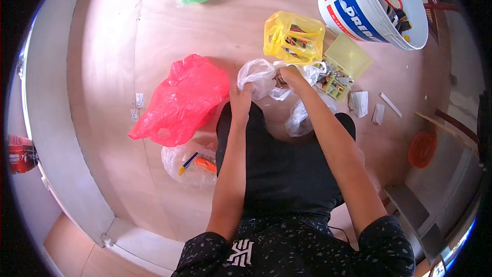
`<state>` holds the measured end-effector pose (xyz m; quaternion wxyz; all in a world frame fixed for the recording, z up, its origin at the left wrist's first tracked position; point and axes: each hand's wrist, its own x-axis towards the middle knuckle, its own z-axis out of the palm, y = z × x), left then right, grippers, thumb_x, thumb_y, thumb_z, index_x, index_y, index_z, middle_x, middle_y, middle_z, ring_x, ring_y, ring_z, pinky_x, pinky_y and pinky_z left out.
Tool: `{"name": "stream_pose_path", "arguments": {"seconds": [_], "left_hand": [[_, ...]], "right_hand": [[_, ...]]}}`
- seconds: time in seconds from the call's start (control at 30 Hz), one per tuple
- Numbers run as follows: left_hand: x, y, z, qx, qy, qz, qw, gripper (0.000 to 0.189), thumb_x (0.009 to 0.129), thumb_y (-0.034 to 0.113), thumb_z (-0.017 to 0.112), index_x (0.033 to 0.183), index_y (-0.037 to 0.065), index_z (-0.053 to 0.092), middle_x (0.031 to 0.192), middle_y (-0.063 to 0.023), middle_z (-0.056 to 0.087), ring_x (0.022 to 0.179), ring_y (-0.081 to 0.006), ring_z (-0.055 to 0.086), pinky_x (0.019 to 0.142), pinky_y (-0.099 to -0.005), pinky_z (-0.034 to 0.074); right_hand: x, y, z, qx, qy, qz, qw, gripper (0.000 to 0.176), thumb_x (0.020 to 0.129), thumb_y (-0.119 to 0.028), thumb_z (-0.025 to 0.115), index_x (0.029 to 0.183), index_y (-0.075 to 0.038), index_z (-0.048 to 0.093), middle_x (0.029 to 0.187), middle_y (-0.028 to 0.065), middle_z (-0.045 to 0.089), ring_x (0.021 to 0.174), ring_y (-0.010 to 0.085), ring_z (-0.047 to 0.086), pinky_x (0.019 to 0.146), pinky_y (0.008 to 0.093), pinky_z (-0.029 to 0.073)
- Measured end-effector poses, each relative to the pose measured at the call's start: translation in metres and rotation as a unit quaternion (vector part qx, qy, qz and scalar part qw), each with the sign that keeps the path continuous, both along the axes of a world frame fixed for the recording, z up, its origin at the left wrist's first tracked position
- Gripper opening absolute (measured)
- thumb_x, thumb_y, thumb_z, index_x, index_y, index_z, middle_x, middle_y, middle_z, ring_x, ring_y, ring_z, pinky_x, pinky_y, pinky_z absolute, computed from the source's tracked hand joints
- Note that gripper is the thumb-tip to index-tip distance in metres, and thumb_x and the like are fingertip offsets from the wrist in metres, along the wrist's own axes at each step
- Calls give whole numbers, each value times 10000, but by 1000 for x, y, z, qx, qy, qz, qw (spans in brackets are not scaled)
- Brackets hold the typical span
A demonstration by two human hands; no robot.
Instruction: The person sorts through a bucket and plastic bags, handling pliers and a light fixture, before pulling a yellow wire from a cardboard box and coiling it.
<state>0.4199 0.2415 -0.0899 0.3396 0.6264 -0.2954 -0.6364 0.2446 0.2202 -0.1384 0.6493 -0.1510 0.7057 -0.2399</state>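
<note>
My left hand point(241, 100) is closed on the edge of a thin white plastic bag point(258, 76), which puffs up in front of its fingers. Just to the right, my right hand point(292, 77) is curled, fingers together, beside the bag's opening. Something small and brownish shows at its fingertips, too small to name. Right of that hand lies an open yellow-green organizer box point(334, 92) filled with small parts. A yellow plastic bag point(293, 36) with tools inside stands just beyond my hands. Another clear plastic bag point(300, 118) lies under my right forearm.
A red plastic bag point(184, 97) spreads out on the left. Below it, a clear bag point(177, 159) holds a brush and an orange tool. A white bucket point(353, 7) full of tools leans at upper right. White strips point(361, 103) and an orange round object point(423, 150) lie right.
</note>
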Motion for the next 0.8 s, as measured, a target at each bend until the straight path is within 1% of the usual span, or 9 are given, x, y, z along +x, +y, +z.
{"name": "stream_pose_path", "arguments": {"seconds": [0.1,0.2,0.27,0.33,0.37,0.53,0.67,0.73,0.8], "left_hand": [[-1,-2,13,-14,25,-12,1000,344,813,155,537,1092,-46,559,986,-64,609,904,-146,560,794,-279,427],[-9,0,17,-98,63,-36,993,333,855,257,538,997,-34,614,945,-62,604,817,-126,540,760,-275,422],[-13,4,0,69,160,0,985,419,875,350,521,1015,-36,601,955,-74,606,805,-142,540,778,-272,412],[-27,10,-7,54,206,19,977,383,881,341,520,932,-29,605,906,-88,600,782,-170,535,764,-288,419],[-33,13,-28,40,77,-12,996,333,871,298,539,925,-26,586,886,-91,592,790,-180,538,765,-308,425],[-58,33,-38,-44,-312,-74,946,374,725,92,647,1042,-24,486,903,-165,595,902,-270,591,786,-339,451],[-41,22,-26,-3,-239,-113,965,285,723,144,642,973,12,605,876,-165,645,834,-282,625,741,-356,466],[-34,19,-8,-65,-213,-93,970,249,726,173,646,921,19,642,808,-152,655,777,-274,640,709,-359,472],[-36,13,18,-173,-250,-105,947,234,699,153,655,874,-2,645,724,-155,644,691,-235,636,649,-354,471]], "right_hand": [[-4,5,11,-6,11,-75,997,157,751,-77,498,698,45,581,585,94,534,488,182,515,434,331,392],[-27,20,29,-96,-3,75,993,114,770,-80,517,790,13,580,584,58,513,527,198,531,555,330,477],[-33,34,56,-274,454,144,835,175,755,-112,567,864,23,589,653,114,581,604,281,585,633,363,491],[-43,44,58,-287,542,148,776,244,733,-156,609,908,13,601,743,172,601,687,319,597,671,386,486],[-47,46,57,-295,626,149,706,318,710,-200,652,952,2,613,833,231,621,770,358,609,709,409,481],[-51,59,22,-217,431,116,868,390,637,-220,708,962,-19,632,857,211,635,806,331,615,723,394,482],[-45,55,48,-181,292,160,925,381,645,-229,716,939,-2,630,813,200,638,801,305,627,742,368,483],[-35,60,61,-221,303,191,907,433,666,-240,711,1009,-2,597,968,199,622,879,296,616,808,360,469],[-26,66,56,-352,210,194,891,748,593,-273,769,1211,-4,445,1215,213,489,1086,308,517,923,356,409]]}}
